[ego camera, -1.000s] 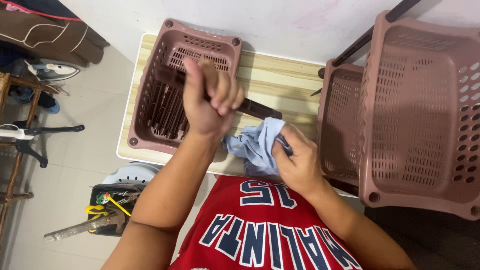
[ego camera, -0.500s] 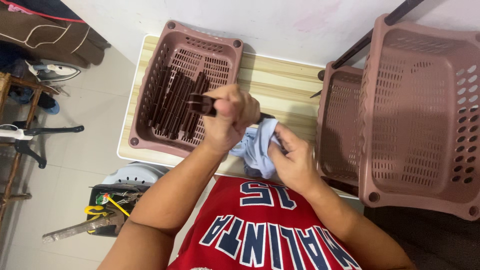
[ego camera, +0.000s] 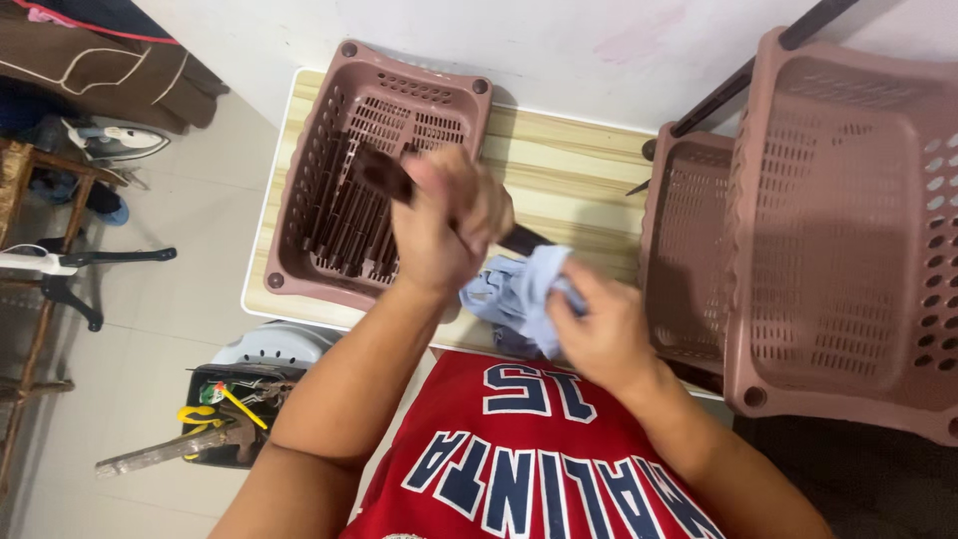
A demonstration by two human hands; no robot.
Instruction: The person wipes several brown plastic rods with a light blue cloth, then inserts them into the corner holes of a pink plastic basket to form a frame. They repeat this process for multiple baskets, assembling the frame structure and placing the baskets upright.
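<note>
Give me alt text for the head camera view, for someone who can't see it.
A left hand grips a dark brown rod while the right hand wipes it with a pale blue cloth, above a wooden table holding brown plastic baskets.

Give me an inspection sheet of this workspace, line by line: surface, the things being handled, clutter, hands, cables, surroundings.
Surface: light wooden table against a white wall.
Handled things: dark brown rod and light blue cloth; the cloth wraps the rod's near end.
Clutter: brown perforated basket holding more dark rods; two more brown baskets stacked at the right.
Hands: left hand grips the rod; right hand presses the cloth on it.
Cables: nothing seen.
Surroundings: open toolbox with a hammer on the floor, clothes iron, white stool.
</note>
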